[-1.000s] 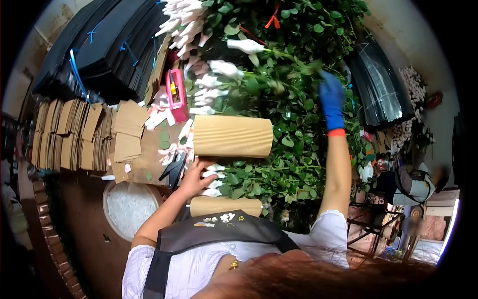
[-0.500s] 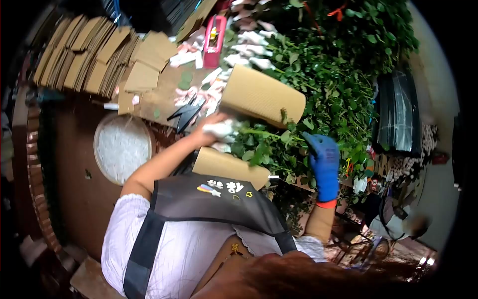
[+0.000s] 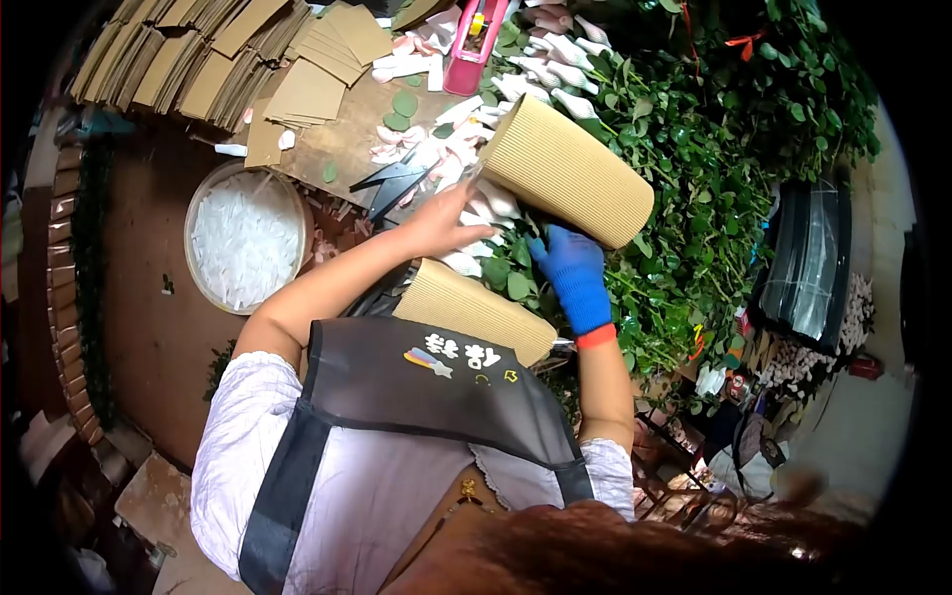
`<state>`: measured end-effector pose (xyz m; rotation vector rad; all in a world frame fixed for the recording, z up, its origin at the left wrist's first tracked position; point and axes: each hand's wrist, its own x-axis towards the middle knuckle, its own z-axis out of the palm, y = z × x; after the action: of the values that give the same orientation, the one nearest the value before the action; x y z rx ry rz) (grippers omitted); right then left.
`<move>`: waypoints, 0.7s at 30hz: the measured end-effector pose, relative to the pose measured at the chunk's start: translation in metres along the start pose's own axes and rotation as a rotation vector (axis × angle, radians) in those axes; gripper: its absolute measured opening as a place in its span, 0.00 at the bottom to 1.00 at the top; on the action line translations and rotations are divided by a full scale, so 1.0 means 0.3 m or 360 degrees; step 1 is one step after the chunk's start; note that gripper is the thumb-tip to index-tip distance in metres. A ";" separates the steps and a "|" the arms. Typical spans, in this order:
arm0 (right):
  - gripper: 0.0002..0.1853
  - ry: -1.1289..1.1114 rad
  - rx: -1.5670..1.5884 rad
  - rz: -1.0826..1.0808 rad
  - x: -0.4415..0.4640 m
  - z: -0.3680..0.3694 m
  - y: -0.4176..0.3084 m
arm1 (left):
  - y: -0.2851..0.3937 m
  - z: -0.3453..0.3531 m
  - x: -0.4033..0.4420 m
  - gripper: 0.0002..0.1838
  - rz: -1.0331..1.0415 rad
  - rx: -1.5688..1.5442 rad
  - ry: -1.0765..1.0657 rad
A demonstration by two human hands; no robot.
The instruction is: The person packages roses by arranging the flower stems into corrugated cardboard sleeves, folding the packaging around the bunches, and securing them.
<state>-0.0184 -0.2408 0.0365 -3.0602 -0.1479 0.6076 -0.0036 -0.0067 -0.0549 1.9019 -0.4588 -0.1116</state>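
My bare left hand (image 3: 441, 223) is over the white-netted flower heads (image 3: 496, 203), its thumb spread from the fingers. Its fingertips are at the left edge of an upper sheet of corrugated cardboard (image 3: 570, 169), which bulges over the stems. My right hand (image 3: 573, 270), in a blue knitted glove with an orange cuff, is just below that sheet, by the leafy stems (image 3: 511, 273). Its fingertips are partly hidden, and I cannot make out a grip. A second corrugated cardboard piece (image 3: 481, 309) lies closer to my apron.
A round tub (image 3: 190, 260) of white strips stands at left. Black scissors (image 3: 397, 183), a pink tape dispenser (image 3: 476, 50) and stacked cardboard pieces (image 3: 183, 74) are on the table (image 3: 347, 124). Leafy stems (image 3: 684, 198) pile up at right, beside dark plastic sleeves (image 3: 808, 268).
My left hand has moved up and right to the cardboard edge, away from the white-netted head it held. My gloved right hand has come left along the stems, below the upper sheet.
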 end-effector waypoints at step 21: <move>0.26 -0.0289 0.0053 0.0153 0.055 0.051 -0.009 | -0.029 -0.062 0.042 0.20 -0.0756 -0.0066 -0.0154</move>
<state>-0.0092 -0.2366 0.0162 -2.9903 0.0077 0.8839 0.0157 0.0076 -0.0543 1.9378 -0.0593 -0.5224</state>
